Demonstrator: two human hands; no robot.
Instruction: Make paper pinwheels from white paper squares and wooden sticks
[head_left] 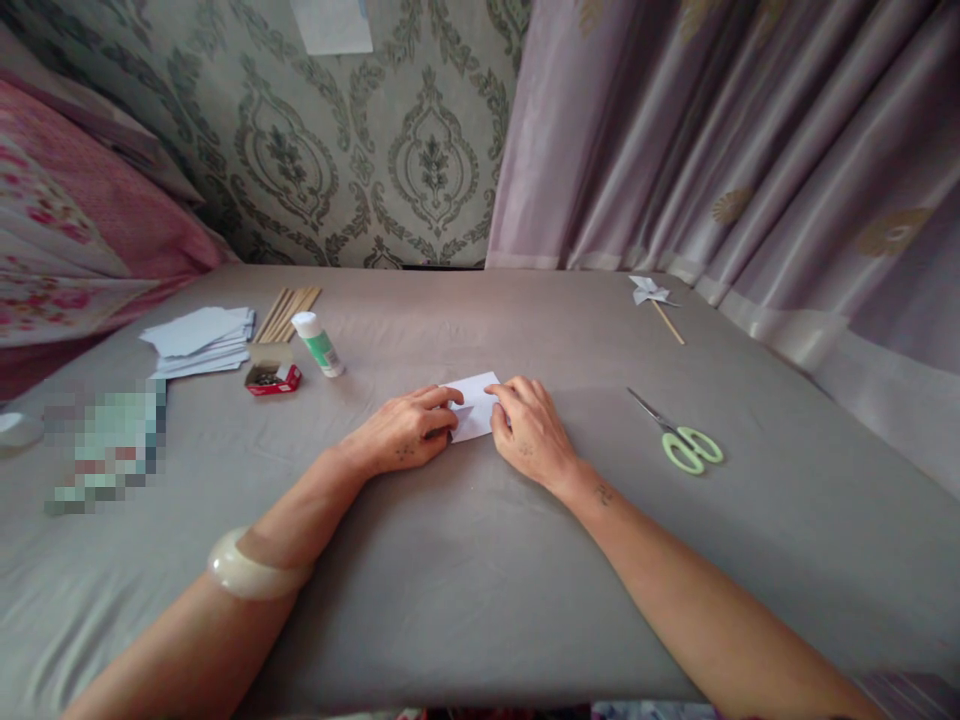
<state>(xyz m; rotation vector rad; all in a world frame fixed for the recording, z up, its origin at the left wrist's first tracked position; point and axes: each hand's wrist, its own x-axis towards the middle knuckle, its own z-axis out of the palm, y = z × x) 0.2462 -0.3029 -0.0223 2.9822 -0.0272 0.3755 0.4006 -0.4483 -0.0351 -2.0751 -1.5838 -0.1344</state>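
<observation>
A small folded white paper [474, 400] lies on the grey cloth-covered table [465, 580] at its middle. My left hand [405, 430] rests on the paper's left side, fingers curled and pressing down on it. My right hand [529, 428] presses the paper's right side with bent fingers. Both hands touch the paper, which lies flat on the cloth; part of it is hidden under the fingers.
Green-handled scissors [684, 440] lie to the right. A finished paper pinwheel on a stick [654, 298] lies at the far right. At the far left are a stack of white paper [201, 340], wooden sticks [289, 312], a glue bottle [319, 344] and a small red box [273, 377].
</observation>
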